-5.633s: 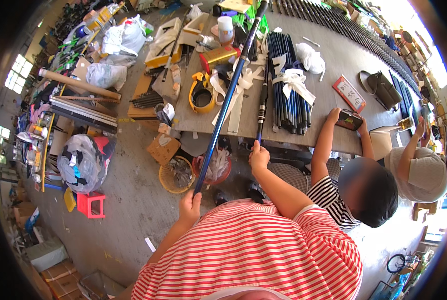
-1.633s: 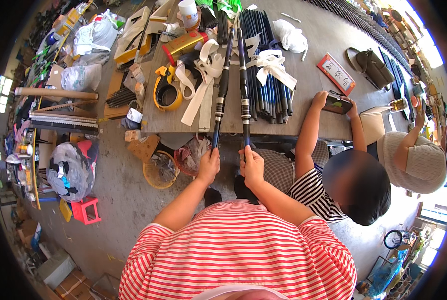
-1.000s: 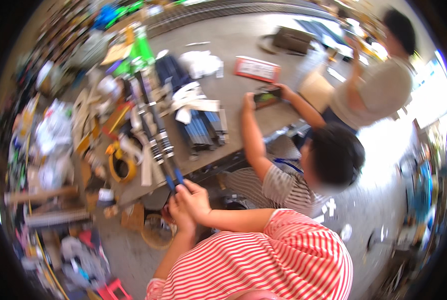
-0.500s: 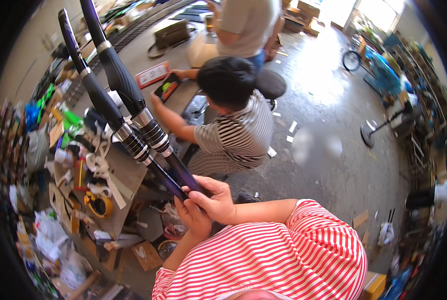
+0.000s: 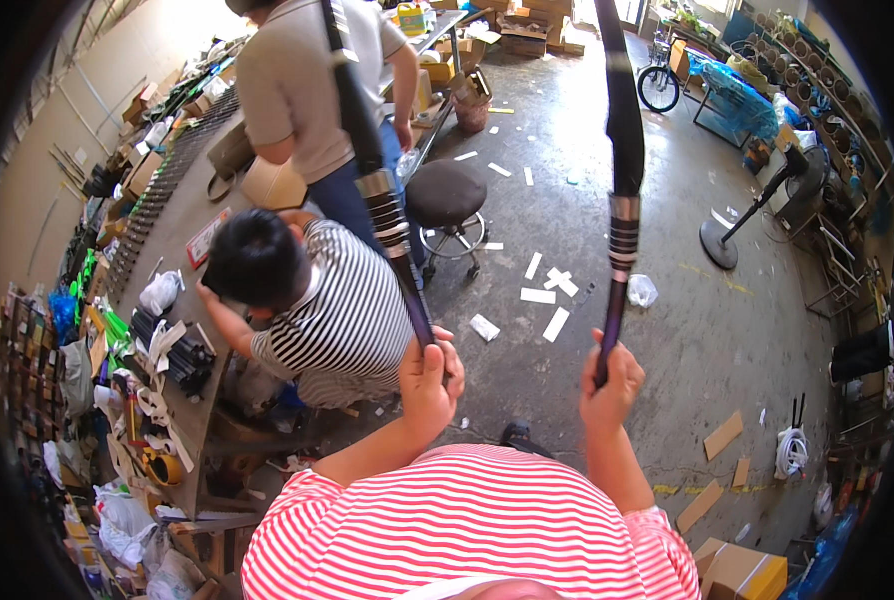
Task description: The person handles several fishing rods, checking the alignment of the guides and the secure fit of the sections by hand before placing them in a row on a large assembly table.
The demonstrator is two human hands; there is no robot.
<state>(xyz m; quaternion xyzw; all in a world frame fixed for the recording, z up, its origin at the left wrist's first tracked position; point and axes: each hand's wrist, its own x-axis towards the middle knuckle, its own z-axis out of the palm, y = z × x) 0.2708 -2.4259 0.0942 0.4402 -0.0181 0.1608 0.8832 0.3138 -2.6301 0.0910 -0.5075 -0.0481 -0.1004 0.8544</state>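
My left hand [image 5: 430, 392] is closed around the purple shaft of one fishing rod [image 5: 363, 130], which leans up and to the left. A second fishing rod [image 5: 625, 145] stands nearly upright, its lower end in the closed fingers of my right hand [image 5: 612, 388]. Both rods have black grips, silver-ringed sections and dark purple shafts, and their upper ends run out of view. A wide gap lies between the two hands.
A seated person in a striped shirt [image 5: 342, 300] works at the cluttered bench [image 5: 182, 265] to my left. Behind, another person [image 5: 302, 95] stands near a round stool [image 5: 447, 195]. White scraps [image 5: 538, 296] litter the floor; a pedestal fan [image 5: 719, 243] stands right.
The two rods, held side by side before, are now apart, one per hand. My right hand has moved right with its rod. My view has swung to the right.
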